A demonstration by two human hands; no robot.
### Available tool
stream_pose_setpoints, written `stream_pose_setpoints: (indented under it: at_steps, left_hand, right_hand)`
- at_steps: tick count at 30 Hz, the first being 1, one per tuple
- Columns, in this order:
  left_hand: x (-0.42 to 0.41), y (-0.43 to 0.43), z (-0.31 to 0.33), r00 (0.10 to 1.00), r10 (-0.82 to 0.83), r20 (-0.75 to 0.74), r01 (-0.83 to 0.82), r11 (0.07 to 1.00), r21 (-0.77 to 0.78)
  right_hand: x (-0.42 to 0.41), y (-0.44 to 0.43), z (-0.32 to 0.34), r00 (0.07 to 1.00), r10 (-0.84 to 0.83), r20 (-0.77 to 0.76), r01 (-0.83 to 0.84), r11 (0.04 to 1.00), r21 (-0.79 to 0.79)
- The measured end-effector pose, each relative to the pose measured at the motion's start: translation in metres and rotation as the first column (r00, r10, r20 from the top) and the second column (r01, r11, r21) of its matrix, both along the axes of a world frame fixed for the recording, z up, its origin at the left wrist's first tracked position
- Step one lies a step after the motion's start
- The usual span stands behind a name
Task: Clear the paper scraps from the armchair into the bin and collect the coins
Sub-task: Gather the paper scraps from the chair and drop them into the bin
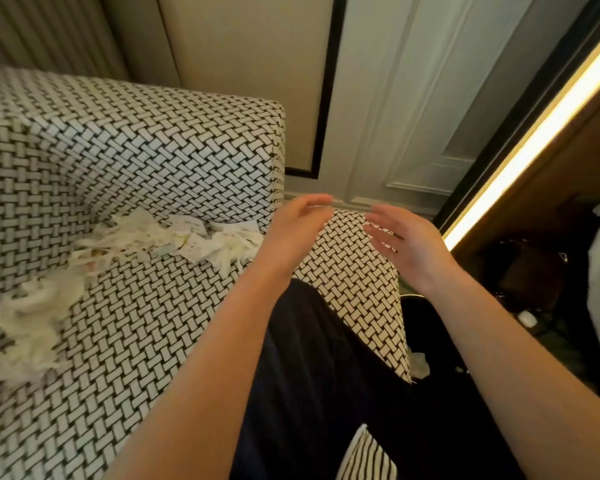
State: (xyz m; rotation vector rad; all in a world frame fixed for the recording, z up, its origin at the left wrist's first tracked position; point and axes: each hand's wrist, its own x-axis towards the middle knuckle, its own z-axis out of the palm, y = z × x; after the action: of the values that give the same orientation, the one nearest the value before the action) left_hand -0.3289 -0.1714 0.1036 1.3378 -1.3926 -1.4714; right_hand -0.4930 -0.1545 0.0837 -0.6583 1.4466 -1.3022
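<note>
Nearest to us, at the bottom edge, we see a corner of black-and-white striped cloth (365,457). Just beyond it lies a leg in dark trousers (326,358), running up between our two bare forearms. The leg lies against the armchair (136,150), which is covered in a black-and-white woven pattern, between its seat and its right armrest (354,282).

Low beside the outer face of that armrest, a small pale scrap (418,365) lies in a dark spot that we cannot make out.

Further out, both hands are raised over the armrest with the palms turned toward each other and a gap between them. The left hand (293,230) is released, its fingers loosely extended and a little blurred, and it grasps nothing. The right hand (406,240) is likewise released, with straight fingers spread slightly, and it touches nothing.

The paper scraps (174,237) lie on the armchair seat to the left of the left hand. One torn white heap sits at the back of the cushion where it meets the backrest. A second crumpled cluster (32,317) trails toward the seat's left front.

Behind the armchair stand a pale panelled wall (395,98) and a ribbed curtain (49,32). On the right, a bright lit strip (534,140) runs diagonally along a dark wooden frame.
</note>
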Motion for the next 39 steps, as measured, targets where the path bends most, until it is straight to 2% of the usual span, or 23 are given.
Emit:
stream_pose_setpoints:
  at_steps: [7,9,13,16,19,22,24,27,29,31,35,39]
  left_hand:
    - [0.112,0.007,-0.008,0.968,0.25,-0.024,-0.25,0.968,-0.016]
    - [0.141,0.012,-0.018,0.942,0.335,0.012,-0.335,0.942,-0.011]
    - [0.206,0.026,-0.051,0.835,0.526,0.161,-0.529,0.848,-0.024]
    - [0.243,0.044,-0.086,0.706,0.621,0.339,-0.65,0.759,-0.039]
    - [0.267,0.061,-0.118,0.479,0.698,0.533,-0.734,0.651,-0.193]
    - [0.279,0.079,-0.139,0.306,0.74,0.598,-0.782,0.554,-0.286]
    - [0.286,0.086,-0.152,0.247,0.761,0.6,-0.81,0.502,-0.303]
    - [0.292,0.082,-0.162,0.315,0.756,0.573,-0.857,0.486,-0.171]
    - [0.297,0.074,-0.167,0.384,0.734,0.56,-0.862,0.503,-0.069]
    - [0.301,0.06,-0.167,0.434,0.689,0.58,-0.832,0.554,-0.036]
    - [0.303,0.03,-0.165,0.466,0.609,0.642,-0.786,0.619,-0.016]
    - [0.305,0.017,-0.159,0.504,0.698,0.509,-0.828,0.558,0.056]
  right_hand:
    - [0.124,-0.03,0.007,0.968,0.236,0.079,-0.234,0.972,-0.033]
    - [0.155,-0.034,-0.001,0.947,0.304,0.1,-0.303,0.953,-0.027]
    - [0.221,-0.035,-0.024,0.891,0.399,0.215,-0.41,0.912,0.007]
    - [0.26,-0.028,-0.045,0.852,0.451,0.265,-0.472,0.881,0.019]
    - [0.288,-0.019,-0.062,0.83,0.493,0.261,-0.521,0.852,0.046]
    - [0.305,-0.01,-0.081,0.802,0.569,0.182,-0.587,0.807,0.06]
    - [0.311,-0.003,-0.093,0.742,0.664,0.087,-0.67,0.739,0.068]
    - [0.307,-0.002,-0.102,0.623,0.779,-0.07,-0.773,0.626,0.1]
    - [0.304,-0.005,-0.104,0.579,0.809,-0.101,-0.802,0.588,0.111]
    - [0.3,-0.009,-0.106,0.601,0.796,-0.076,-0.789,0.606,0.099]
    - [0.296,-0.017,-0.111,0.661,0.749,-0.036,-0.743,0.661,0.103]
    - [0.296,-0.022,-0.118,0.696,0.718,0.009,-0.714,0.69,0.118]
